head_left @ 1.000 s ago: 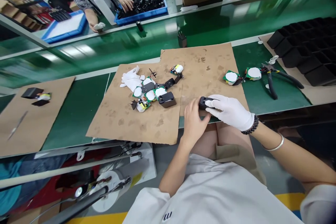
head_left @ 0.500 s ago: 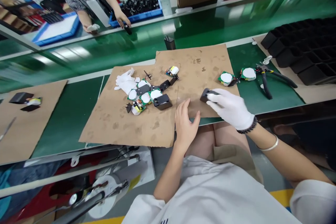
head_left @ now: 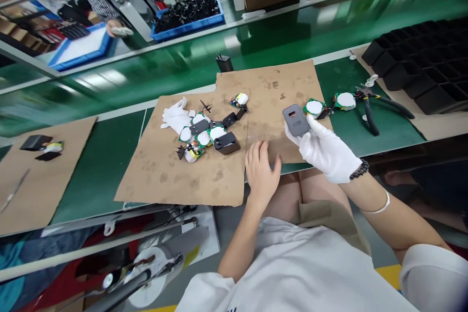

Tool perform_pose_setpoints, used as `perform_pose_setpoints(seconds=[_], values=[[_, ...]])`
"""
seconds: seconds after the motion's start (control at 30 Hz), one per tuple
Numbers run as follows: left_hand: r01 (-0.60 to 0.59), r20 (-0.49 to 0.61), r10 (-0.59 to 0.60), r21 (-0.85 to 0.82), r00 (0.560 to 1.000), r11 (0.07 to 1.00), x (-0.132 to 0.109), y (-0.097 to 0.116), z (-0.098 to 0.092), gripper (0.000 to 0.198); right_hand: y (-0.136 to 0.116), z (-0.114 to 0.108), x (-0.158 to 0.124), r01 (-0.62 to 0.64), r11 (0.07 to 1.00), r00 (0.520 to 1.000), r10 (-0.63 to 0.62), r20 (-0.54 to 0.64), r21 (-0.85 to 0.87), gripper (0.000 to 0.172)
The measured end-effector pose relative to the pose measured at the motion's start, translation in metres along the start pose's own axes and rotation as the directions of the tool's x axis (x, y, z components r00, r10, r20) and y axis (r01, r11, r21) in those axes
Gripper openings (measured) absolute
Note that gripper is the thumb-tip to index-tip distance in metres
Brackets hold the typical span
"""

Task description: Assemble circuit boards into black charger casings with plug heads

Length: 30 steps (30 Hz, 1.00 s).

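My right hand (head_left: 326,151) wears a white glove and holds a dark grey charger housing (head_left: 296,120) lifted off the cardboard sheet (head_left: 278,92), its port face turned up. My bare left hand (head_left: 261,170) rests on the near edge of the cardboard with fingers loosely spread and nothing in it. Left of it lies a pile of charger parts (head_left: 208,134): green circuit boards with white discs, black casings and prongs. A spare white glove (head_left: 174,115) lies beside the pile.
Two more circuit boards (head_left: 315,107) and black pliers (head_left: 373,107) lie right of the cardboard. Black trays (head_left: 420,70) fill the far right. A black charger (head_left: 224,63) stands on the green conveyor belt (head_left: 146,73). Another person's hands work at blue bins (head_left: 186,14) across the belt.
My right hand lifted the charger housing off the cardboard and tilted it face up. My left hand let go of it and settled on the cardboard edge. The charger on the belt moved left.
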<state>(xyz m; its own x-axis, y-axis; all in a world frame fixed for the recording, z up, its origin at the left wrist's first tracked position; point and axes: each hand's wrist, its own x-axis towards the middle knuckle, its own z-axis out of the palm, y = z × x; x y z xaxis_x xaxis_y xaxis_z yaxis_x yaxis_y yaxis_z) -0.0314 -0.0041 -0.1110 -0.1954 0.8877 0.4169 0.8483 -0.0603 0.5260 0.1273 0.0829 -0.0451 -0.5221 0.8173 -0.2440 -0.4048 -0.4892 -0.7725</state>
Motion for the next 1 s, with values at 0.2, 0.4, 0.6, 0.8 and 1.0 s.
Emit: perform_pose_setpoints(seconds=[0.2,0.4,0.6,0.8,1.0], values=[[-0.007,-0.005,0.007,0.035,1.000,0.999,0.000,0.003,0.001,0.037,-0.009,0.005,-0.010,0.000,0.999,0.999,0.002,0.053,-0.041,0.027],[0.008,-0.021,-0.012,-0.191,1.000,0.982,0.001,0.005,-0.006,0.056,0.005,0.013,-0.008,0.173,0.944,0.970,-0.213,-0.117,-0.281,0.036],[0.034,-0.019,-0.044,-0.375,0.999,0.926,0.005,0.004,-0.006,0.080,0.046,0.013,-0.007,0.290,0.111,0.725,-0.673,0.142,-0.951,0.026],[0.226,0.201,-0.134,-0.557,0.970,0.799,0.017,0.002,0.005,0.059,0.040,0.032,-0.021,0.021,-0.209,0.879,-0.462,0.118,-0.978,0.027],[0.186,0.241,-0.023,-0.686,0.970,0.704,0.017,0.003,-0.003,0.058,-0.034,-0.026,-0.011,0.082,0.199,0.749,-0.659,-0.071,-0.976,0.016]])
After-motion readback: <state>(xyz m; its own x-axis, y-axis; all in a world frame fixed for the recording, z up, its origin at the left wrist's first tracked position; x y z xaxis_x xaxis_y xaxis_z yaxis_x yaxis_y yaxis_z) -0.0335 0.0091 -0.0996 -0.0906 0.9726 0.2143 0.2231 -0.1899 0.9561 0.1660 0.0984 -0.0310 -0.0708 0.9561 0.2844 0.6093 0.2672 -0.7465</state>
